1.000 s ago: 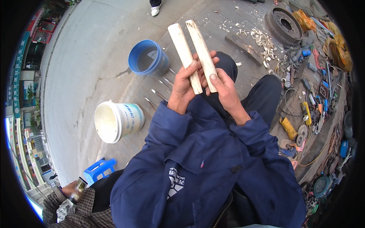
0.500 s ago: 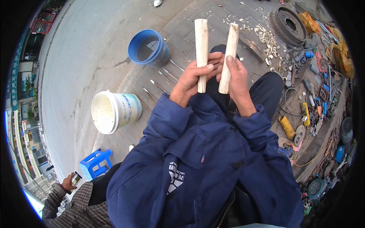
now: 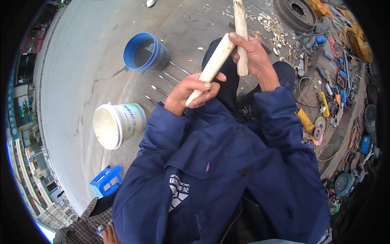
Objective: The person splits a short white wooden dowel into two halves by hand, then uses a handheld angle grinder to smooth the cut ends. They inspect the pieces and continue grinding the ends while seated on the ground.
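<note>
My left hand (image 3: 187, 92) is closed round the lower end of a pale, barkless wooden handle (image 3: 217, 60). That piece slants up and away to the right. In my right hand (image 3: 257, 57) is a second pale wooden handle (image 3: 240, 24), held nearly upright, its top cut off by the picture's upper edge. The right thumb also rests on the upper end of the left piece, so the two handles meet or overlap there. Part of the right fingers is hidden behind the wood.
A blue bucket (image 3: 161, 57) with liquid and a white bucket (image 3: 132, 122) stand at left, near thin metal-tipped rods (image 3: 159, 90). Below is a blue stool (image 3: 99, 183) beside a person in a plaid sleeve (image 3: 87, 227). Right lie wood shavings (image 3: 272, 28), a wheel (image 3: 298, 12) and scattered tools.
The two handles stood side by side, apart. The left one has dropped and tilted rightward; the right one has risen, and its hand now touches the left one's top. The view has shifted somewhat.
</note>
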Action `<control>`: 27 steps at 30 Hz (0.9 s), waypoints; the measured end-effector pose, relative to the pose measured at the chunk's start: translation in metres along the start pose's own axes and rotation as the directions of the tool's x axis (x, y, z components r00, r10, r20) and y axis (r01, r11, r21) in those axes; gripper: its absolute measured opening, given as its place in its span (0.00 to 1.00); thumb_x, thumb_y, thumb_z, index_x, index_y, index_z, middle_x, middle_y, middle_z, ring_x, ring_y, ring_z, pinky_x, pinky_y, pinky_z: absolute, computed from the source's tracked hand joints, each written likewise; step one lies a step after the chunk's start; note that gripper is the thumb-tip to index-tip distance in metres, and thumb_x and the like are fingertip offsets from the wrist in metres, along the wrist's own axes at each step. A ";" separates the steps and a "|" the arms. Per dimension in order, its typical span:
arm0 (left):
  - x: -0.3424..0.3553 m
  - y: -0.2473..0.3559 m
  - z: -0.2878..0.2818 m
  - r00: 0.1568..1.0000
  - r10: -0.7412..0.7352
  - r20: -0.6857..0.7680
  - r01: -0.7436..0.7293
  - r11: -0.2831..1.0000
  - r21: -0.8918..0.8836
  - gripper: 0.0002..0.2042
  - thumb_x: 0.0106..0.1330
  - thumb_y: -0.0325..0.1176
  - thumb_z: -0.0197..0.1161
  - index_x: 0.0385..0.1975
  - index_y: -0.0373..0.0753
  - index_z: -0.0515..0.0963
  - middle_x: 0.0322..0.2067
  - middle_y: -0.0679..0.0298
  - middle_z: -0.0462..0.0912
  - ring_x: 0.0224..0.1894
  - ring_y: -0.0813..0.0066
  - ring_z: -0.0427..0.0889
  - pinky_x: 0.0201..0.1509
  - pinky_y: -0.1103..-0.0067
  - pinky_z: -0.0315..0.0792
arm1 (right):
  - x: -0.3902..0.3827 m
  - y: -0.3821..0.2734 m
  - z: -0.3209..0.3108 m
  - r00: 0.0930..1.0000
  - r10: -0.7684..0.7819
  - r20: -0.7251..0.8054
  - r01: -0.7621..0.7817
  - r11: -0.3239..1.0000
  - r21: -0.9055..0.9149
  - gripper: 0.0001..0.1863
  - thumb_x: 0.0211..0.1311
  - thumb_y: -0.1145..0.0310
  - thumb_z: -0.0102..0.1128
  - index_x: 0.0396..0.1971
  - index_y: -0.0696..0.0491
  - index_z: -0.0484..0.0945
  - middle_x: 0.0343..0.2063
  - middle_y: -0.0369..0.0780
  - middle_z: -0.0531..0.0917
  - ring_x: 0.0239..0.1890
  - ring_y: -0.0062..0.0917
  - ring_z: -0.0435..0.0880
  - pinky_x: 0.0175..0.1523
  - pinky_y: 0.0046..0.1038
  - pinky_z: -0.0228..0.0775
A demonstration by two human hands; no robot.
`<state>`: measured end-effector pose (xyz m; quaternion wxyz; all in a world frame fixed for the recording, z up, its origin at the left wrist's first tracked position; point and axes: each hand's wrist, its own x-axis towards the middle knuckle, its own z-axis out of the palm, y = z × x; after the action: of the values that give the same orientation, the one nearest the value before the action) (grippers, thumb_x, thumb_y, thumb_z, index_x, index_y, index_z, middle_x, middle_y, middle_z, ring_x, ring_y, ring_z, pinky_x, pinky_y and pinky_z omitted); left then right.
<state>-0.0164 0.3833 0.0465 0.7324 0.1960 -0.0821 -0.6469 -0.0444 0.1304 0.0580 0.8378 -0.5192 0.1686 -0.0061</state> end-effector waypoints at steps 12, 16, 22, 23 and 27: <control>-0.028 0.035 -0.014 0.938 0.347 -0.016 -0.342 0.914 -0.217 0.48 0.73 0.67 0.49 0.75 0.26 0.55 0.75 0.27 0.44 0.74 0.15 0.43 0.79 0.46 0.49 | -0.033 0.053 -0.028 0.998 0.053 -0.014 -0.050 0.982 0.181 0.18 0.66 0.59 0.71 0.42 0.59 0.79 0.26 0.42 0.83 0.21 0.23 0.81 0.26 0.25 0.73; -0.029 0.037 -0.016 0.865 0.462 -0.194 -0.483 0.872 -0.077 0.43 0.72 0.64 0.55 0.71 0.27 0.64 0.74 0.28 0.49 0.74 0.19 0.51 0.79 0.47 0.52 | -0.048 0.055 -0.013 1.000 -0.025 0.014 0.022 0.982 0.186 0.20 0.64 0.66 0.73 0.49 0.59 0.76 0.33 0.48 0.85 0.22 0.22 0.80 0.28 0.24 0.73; 0.011 0.016 -0.017 0.757 0.550 -0.354 -0.581 0.814 0.022 0.17 0.80 0.45 0.55 0.51 0.37 0.77 0.48 0.55 0.83 0.59 0.52 0.79 0.69 0.56 0.70 | -0.060 0.058 0.029 0.994 -0.021 0.104 0.010 0.995 0.097 0.21 0.57 0.75 0.76 0.49 0.58 0.78 0.32 0.39 0.85 0.24 0.17 0.79 0.29 0.21 0.72; 0.020 0.012 -0.018 0.768 0.560 -0.310 -0.601 0.797 -0.051 0.16 0.80 0.45 0.54 0.49 0.37 0.77 0.45 0.57 0.82 0.55 0.54 0.80 0.67 0.57 0.71 | -0.062 0.060 0.035 0.995 -0.006 0.099 -0.002 0.997 0.076 0.21 0.56 0.75 0.77 0.48 0.57 0.79 0.31 0.37 0.84 0.24 0.16 0.79 0.29 0.19 0.72; 0.033 0.011 -0.018 0.823 0.469 -0.321 -0.559 0.772 -0.303 0.16 0.79 0.47 0.54 0.44 0.38 0.73 0.34 0.64 0.75 0.36 0.70 0.76 0.46 0.69 0.74 | -0.070 0.062 0.046 0.988 0.032 0.150 -0.042 0.997 0.063 0.18 0.60 0.74 0.74 0.49 0.58 0.78 0.31 0.38 0.83 0.24 0.18 0.80 0.30 0.21 0.74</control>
<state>0.0050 0.3547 0.0299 0.9099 0.0911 0.0798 -0.3968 -0.1075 0.2117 0.0416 0.8647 -0.4870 0.1150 0.0429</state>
